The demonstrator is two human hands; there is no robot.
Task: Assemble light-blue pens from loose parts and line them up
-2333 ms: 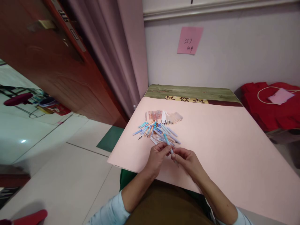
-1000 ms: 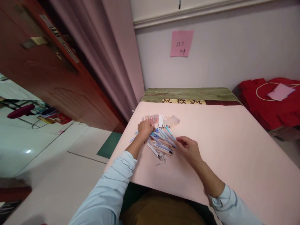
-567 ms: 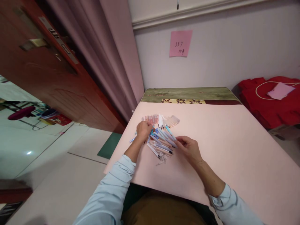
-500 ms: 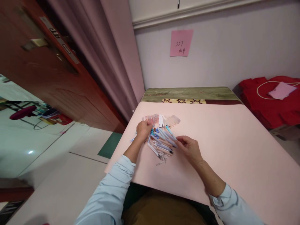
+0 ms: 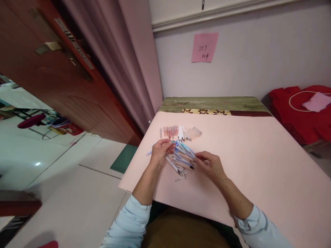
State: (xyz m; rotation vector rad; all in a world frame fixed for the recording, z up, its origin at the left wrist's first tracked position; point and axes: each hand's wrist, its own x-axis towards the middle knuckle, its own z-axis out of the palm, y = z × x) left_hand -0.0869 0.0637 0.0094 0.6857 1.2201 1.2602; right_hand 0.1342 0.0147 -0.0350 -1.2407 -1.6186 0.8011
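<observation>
A pile of pens and pen parts (image 5: 182,161) lies on the pink table cover, with pale blue, white and peach barrels, some with dark tips. My right hand (image 5: 212,166) pinches the near end of a pale blue pen (image 5: 188,150) with a turquoise upper part, at the pile's right side. Over the pile's left side, my left hand (image 5: 162,151) is closed, its thumb and fingertips together on a small blue piece (image 5: 173,142), too small to tell its kind. Other small blue pieces lie just right of those fingertips. Clear small parts (image 5: 181,178) sit at the near edge.
Behind the pile are a row of clear and reddish pieces (image 5: 170,131), white thin refills (image 5: 181,133) and clear tubes (image 5: 195,133). A blue pen part (image 5: 149,153) lies left. A red cloth-covered item (image 5: 287,117) stands right of the table, a wooden door (image 5: 85,100) left.
My left hand has drawn slightly nearer and turned, fingertips now raised over the blue pieces. My right hand keeps its pinch on the pen. The view has shifted slightly left.
</observation>
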